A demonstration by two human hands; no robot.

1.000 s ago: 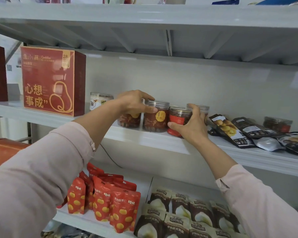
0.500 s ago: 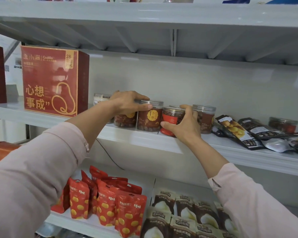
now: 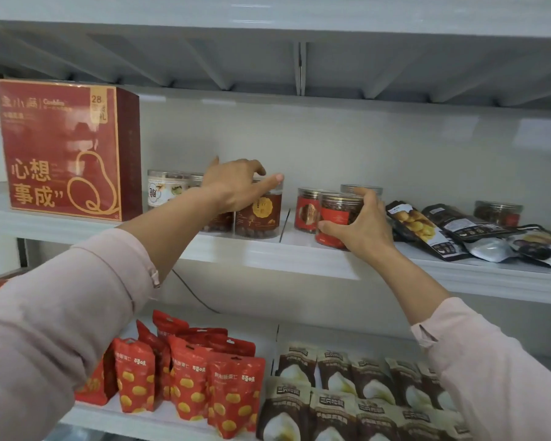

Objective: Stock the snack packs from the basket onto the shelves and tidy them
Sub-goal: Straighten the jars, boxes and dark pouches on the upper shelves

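A row of clear snack jars stands on the middle shelf (image 3: 299, 259). My left hand (image 3: 236, 183) rests over the top of a jar with a yellow label (image 3: 261, 214), fingers spread and the forefinger pointing right. My right hand (image 3: 360, 227) grips a red-labelled jar (image 3: 336, 214) at the shelf's front edge, thumb under its base. Another red-labelled jar (image 3: 306, 210) stands just behind and left of it, and a third jar's lid (image 3: 357, 188) shows above my fingers. A white-labelled jar (image 3: 164, 190) stands further left.
A big red gift box (image 3: 64, 148) fills the shelf's left end. Dark snack pouches (image 3: 427, 229) lie flat to the right, with a lone jar (image 3: 498, 213) behind them. Below stand red pouches (image 3: 188, 383) and brown-and-cream pouches (image 3: 347, 399). The upper shelf (image 3: 299, 27) hangs low overhead.
My right hand has drawn the red-labelled jar to the right and forward, opening a gap beside the yellow-labelled jar. My left hand has stayed on the jars at the left, its forefinger now stretched out.
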